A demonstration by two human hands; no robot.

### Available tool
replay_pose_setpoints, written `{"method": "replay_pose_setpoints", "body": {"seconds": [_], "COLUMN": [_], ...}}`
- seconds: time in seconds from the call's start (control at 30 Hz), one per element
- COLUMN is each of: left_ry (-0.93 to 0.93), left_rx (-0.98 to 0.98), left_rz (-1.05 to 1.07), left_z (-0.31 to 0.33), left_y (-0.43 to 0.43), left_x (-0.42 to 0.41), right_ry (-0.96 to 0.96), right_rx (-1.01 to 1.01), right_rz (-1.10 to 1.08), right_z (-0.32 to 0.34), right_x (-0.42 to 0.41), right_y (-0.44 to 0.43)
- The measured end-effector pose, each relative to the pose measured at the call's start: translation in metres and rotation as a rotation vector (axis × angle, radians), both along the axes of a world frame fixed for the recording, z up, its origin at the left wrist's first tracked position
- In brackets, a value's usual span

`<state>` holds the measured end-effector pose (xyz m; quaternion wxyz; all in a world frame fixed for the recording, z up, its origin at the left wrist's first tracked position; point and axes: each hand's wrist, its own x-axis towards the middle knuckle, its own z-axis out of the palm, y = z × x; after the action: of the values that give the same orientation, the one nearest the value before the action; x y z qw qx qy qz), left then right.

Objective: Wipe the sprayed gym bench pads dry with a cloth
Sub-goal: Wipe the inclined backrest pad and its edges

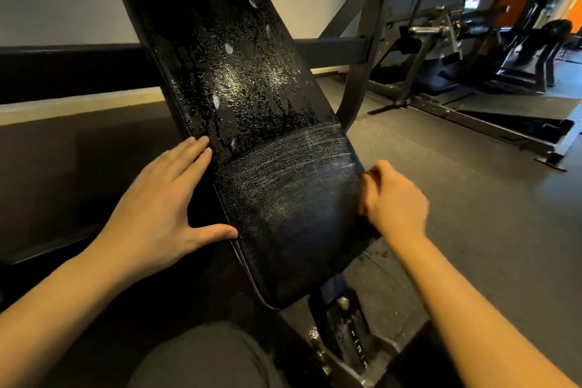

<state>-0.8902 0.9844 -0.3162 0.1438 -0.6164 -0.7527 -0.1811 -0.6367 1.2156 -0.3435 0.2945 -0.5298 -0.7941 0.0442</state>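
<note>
1. The bench pad slopes up between both hands. Its upper part carries droplets and its lower part shows wipe streaks. No cloth can be made out.
2. The left hand lies flat, fingers straight, on the pad's left edge. Risk: it slips on the wet surface.
3. The right hand curls at the right edge, blurred; what it grips cannot be told. Risk: runs from above re-wet the streaked zone.
</note>
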Motion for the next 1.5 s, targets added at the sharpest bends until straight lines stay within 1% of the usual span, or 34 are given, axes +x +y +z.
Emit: {"method": "replay_pose_setpoints", "body": {"seconds": [0.07,0.1,0.17,0.2,0.23,0.3,0.33,0.37,0.47,0.5,0.53,0.6,0.63,0.67,0.73,0.8,0.83,0.87,0.9,1.0,1.03,1.1,1.17,1.23,1.27,1.3,1.33,1.4,1.43,1.5], "left_ry": [-0.019,-0.026,-0.031,-0.029,-0.028,-0.037,-0.042,-0.043,-0.034,-0.040,-0.046,-0.049,-0.051,-0.054,-0.051,-0.038,-0.037,-0.039,-0.041,-0.040,-0.046,-0.059,-0.066,-0.069,-0.070,-0.074,-0.074,-0.070,-0.069,-0.065], "left_rx": [0.008,0.013,0.018,0.021,0.027,0.033,0.031,0.028,0.013,0.014,0.016,0.021,0.024,0.025,0.023,0.025,0.026,0.026,0.027,0.018,0.017,0.017,0.020,0.025,0.029,0.033,0.034,0.027,0.025,0.013], "left_rz": [-0.004,-0.004,-0.002,-0.003,-0.007,-0.018,-0.021,-0.018,0.003,0.006,0.007,0.005,0.002,0.001,-0.002,-0.001,-0.002,-0.002,0.000,0.010,0.010,0.009,0.010,0.002,-0.002,-0.006,-0.009,-0.008,-0.003,0.005], "left_z": [-0.001,-0.001,-0.001,-0.001,-0.001,-0.002,-0.002,-0.001,-0.002,-0.002,-0.003,-0.002,-0.002,-0.002,-0.002,-0.002,-0.002,-0.002,-0.002,-0.003,-0.003,-0.004,-0.004,-0.005,-0.005,-0.005,-0.005,-0.005,-0.005,-0.004], "left_y": [-0.001,0.000,0.000,0.000,0.000,0.001,0.001,0.001,0.000,0.000,0.000,-0.001,-0.001,-0.001,0.000,0.000,0.000,0.000,0.000,0.000,0.000,0.000,0.000,-0.001,-0.001,0.000,0.000,0.001,0.001,0.000], "left_x": [0.001,0.001,0.000,0.001,0.000,0.000,0.000,0.000,0.002,0.002,0.001,0.000,0.000,-0.001,-0.001,-0.001,-0.001,-0.001,-0.001,0.000,0.000,0.000,-0.002,-0.002,-0.002,-0.002,-0.002,-0.002,-0.002,0.000], "right_ry": [0.040,0.051,0.077,0.076,0.036,-0.014,-0.002,0.009,0.016,0.018,0.032,0.042,0.059,0.092,0.120,0.037,0.014,0.016,0.030,0.040,0.057,0.089,0.111,0.103,0.053,0.012,0.009,0.078,0.102,0.088], "right_rx": [0.017,0.030,0.082,0.131,0.175,0.280,0.285,0.255,0.077,0.030,0.012,0.024,0.047,0.077,0.117,0.175,0.217,0.225,0.203,0.070,0.045,0.068,0.100,0.137,0.144,0.171,0.206,0.208,0.184,0.069], "right_rz": [-0.036,0.010,0.210,0.350,0.472,0.599,0.561,0.469,0.091,-0.001,-0.054,-0.055,0.005,0.110,0.391,0.606,0.635,0.583,0.481,0.114,0.050,0.049,0.205,0.474,0.605,0.691,0.710,0.558,0.431,0.144], "right_z": [0.003,0.005,0.010,0.010,0.009,0.006,0.006,0.004,0.000,-0.001,-0.001,0.002,0.006,0.009,0.015,0.012,0.011,0.011,0.010,0.007,0.006,0.008,0.012,0.016,0.015,0.012,0.011,0.009,0.006,0.007], "right_x": [0.000,-0.012,-0.046,-0.062,-0.075,-0.082,-0.078,-0.071,-0.029,-0.014,-0.005,-0.010,-0.021,-0.035,-0.067,-0.083,-0.084,-0.080,-0.071,-0.030,-0.018,-0.019,-0.041,-0.069,-0.079,-0.084,-0.084,-0.074,-0.064,-0.036], "right_y": [-0.002,-0.015,-0.059,-0.086,-0.111,-0.123,-0.108,-0.086,-0.008,0.008,0.015,0.006,-0.007,-0.027,-0.078,-0.117,-0.115,-0.102,-0.081,-0.012,0.000,-0.005,-0.036,-0.084,-0.107,-0.120,-0.116,-0.082,-0.057,-0.010]}}
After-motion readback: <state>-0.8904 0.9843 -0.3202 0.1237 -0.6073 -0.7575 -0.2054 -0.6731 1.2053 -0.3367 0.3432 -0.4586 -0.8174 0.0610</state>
